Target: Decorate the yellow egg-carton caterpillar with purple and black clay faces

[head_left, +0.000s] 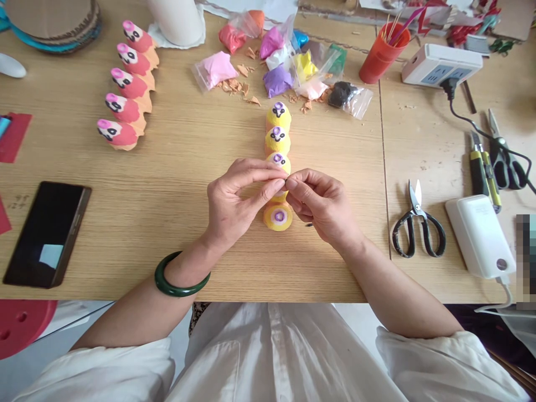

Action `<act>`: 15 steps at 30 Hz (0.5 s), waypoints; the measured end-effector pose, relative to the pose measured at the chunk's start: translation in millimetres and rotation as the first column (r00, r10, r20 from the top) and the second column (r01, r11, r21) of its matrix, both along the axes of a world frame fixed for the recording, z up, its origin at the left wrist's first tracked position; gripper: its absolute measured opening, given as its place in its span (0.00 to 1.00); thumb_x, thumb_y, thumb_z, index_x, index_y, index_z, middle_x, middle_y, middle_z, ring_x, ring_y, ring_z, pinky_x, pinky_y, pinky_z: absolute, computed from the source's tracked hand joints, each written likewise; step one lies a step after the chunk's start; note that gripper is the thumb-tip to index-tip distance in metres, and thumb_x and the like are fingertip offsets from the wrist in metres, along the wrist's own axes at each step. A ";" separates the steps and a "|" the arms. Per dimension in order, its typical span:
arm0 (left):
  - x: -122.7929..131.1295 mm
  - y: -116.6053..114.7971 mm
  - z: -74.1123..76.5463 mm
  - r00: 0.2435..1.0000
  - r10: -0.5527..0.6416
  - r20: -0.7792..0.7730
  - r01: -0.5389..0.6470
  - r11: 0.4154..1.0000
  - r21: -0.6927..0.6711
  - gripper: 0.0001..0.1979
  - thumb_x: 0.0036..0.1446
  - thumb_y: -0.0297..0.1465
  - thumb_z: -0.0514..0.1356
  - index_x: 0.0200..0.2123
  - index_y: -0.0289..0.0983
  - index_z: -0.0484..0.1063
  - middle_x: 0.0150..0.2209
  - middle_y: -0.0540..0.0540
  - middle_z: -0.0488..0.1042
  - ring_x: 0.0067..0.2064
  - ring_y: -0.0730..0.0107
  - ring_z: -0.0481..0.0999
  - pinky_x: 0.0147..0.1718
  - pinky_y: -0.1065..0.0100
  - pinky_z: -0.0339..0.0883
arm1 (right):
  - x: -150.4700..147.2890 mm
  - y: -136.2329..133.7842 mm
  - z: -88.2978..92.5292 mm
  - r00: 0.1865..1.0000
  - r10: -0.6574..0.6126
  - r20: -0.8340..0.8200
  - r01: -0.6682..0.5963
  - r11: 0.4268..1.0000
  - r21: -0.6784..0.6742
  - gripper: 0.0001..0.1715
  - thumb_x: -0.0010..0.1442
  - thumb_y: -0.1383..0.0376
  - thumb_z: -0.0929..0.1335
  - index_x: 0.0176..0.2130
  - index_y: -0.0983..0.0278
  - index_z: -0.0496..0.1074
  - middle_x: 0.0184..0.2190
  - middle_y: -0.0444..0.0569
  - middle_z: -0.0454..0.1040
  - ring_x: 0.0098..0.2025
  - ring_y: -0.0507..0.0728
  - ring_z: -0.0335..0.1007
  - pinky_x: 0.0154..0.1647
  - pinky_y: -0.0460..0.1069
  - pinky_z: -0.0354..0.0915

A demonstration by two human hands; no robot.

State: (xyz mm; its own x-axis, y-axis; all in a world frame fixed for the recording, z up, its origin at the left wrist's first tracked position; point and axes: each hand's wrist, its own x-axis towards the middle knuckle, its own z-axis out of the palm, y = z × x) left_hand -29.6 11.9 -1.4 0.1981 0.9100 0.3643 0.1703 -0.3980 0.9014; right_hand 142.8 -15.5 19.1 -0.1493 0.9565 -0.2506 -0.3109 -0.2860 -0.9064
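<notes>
My left hand [240, 195] and my right hand [318, 204] meet above a column of yellow clay figures [278, 116] with purple-ringed eyes. Between their fingertips is a tiny dark piece [286, 181], possibly clay, too small to identify. The hands hide most of the third and fourth figures. The nearest yellow figure [278, 218] lies just below my hands, showing a pink and purple ringed face. A row of pink clay figures [129, 84] stands farther left on the wooden table [167, 223].
Bags of coloured clay [278, 61] and wood shavings lie at the far side. A phone [47, 234] lies at left. At right are scissors [416, 226], a utility knife [483, 170], shears [502, 156], a power bank [479, 237], and a power strip [441, 64].
</notes>
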 end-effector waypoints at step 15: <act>0.2 0.3 -0.4 0.998 -0.024 0.062 0.024 1.000 -0.004 0.04 0.67 0.33 0.70 0.42 0.48 0.86 0.42 0.51 0.85 0.48 0.67 0.84 0.50 0.62 0.82 | -3.2 1.5 1.0 0.996 -0.077 -0.051 0.078 0.997 0.014 0.27 0.51 0.48 0.83 0.30 0.64 0.75 0.19 0.37 0.67 0.20 0.44 0.52 0.17 0.43 0.46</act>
State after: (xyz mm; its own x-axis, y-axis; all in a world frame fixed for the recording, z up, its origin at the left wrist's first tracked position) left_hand -29.4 12.1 -1.8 0.1968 0.9069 0.3726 0.1042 -0.3972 0.9118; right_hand 139.6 -14.0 20.2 -0.0867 0.9696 -0.2289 -0.3764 -0.2446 -0.8936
